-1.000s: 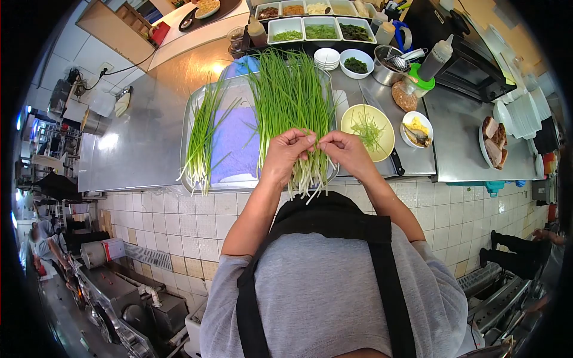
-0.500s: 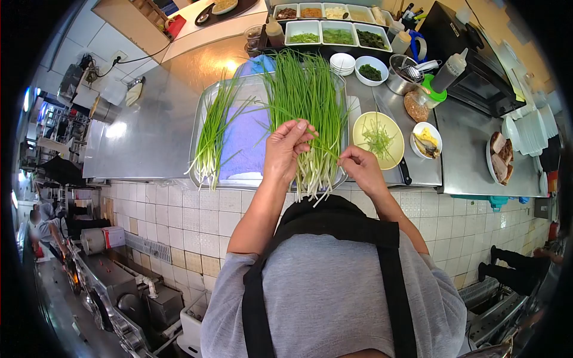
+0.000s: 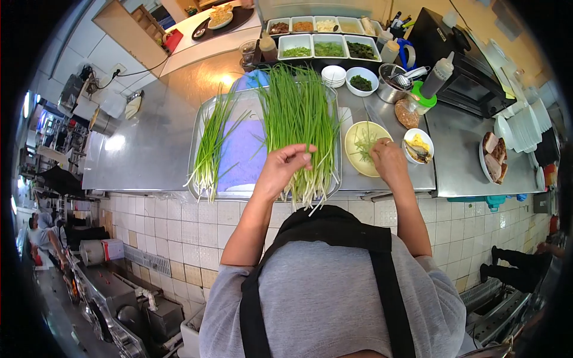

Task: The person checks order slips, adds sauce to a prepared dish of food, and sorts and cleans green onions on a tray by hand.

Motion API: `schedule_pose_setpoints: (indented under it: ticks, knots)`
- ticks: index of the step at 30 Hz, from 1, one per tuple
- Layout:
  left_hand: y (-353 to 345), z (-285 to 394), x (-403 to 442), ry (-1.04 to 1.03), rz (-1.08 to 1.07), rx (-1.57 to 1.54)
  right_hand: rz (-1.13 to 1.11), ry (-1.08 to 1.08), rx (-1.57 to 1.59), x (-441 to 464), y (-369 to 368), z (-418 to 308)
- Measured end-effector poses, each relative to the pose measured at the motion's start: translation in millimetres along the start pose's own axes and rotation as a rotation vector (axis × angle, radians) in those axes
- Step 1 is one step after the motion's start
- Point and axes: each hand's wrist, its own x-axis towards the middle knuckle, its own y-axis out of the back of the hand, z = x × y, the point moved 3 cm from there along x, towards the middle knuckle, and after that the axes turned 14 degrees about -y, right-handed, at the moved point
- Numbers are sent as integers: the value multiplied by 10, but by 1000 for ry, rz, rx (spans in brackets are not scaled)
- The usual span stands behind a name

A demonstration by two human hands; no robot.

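A thick bundle of spring onions [image 3: 298, 113] lies on a metal tray [image 3: 192, 149], green tops away from me and white roots at the near edge. My left hand [image 3: 285, 170] is over the lower part of this bundle, thumb and forefinger closed together; what they pinch blends into the stalks behind. Over the right side of a yellow bowl [image 3: 360, 169] is my right hand [image 3: 391, 162], its fingers pinched downward. Thin pale-green trimmings [image 3: 365, 143] lie in the bowl beside the fingertips. A smaller spring onion bunch [image 3: 213, 146] rests at the tray's left, beside a purple-blue cloth [image 3: 243, 149].
A knife [image 3: 371, 112] lies behind the bowl. To the right stand a white bowl of yellow food [image 3: 419, 142] and a plate of meat [image 3: 495, 158]. White containers of toppings [image 3: 328, 51] line the back. A co-worker [image 3: 48, 232] is far left.
My right hand has moved right, from the spring onions to over the yellow bowl. My left hand has come slightly lower and nearer. The camera view has shifted a little.
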Motion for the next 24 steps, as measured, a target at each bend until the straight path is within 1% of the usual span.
schedule_pose_setpoints:
  ticks: [3,5,6,7,8,10,13,16,18,19,22,24]
  knots:
    - [-54,1,-68,51,-53,55,71,-108,190,31,180,-202]
    - [-105,-17,-108,56,-63,74,57,-110,276,71,178,-289]
    - [-118,-18,-124,89,-72,66,49,-110,319,99,176,-313]
    - [-117,-3,-137,123,-78,59,72,-101,227,122,180,-326]
    - [-112,16,-151,156,-83,52,9,-116,85,146,164,-293]
    - [-78,31,-178,139,-88,127,-124,-141,-197,177,114,-210]
    - [-8,5,-222,103,-80,237,80,-162,-36,184,155,-125]
    - [29,36,-276,43,-97,408,130,-264,458,168,317,-215]
    - [83,-20,-304,-11,-136,492,170,-48,556,141,356,-357]
    - [88,-26,-320,3,-130,486,192,60,602,125,369,-426]
    - [86,-7,-374,38,-119,470,71,168,528,114,290,-659]
    - [86,1,-402,50,-112,461,32,240,433,137,147,-636]
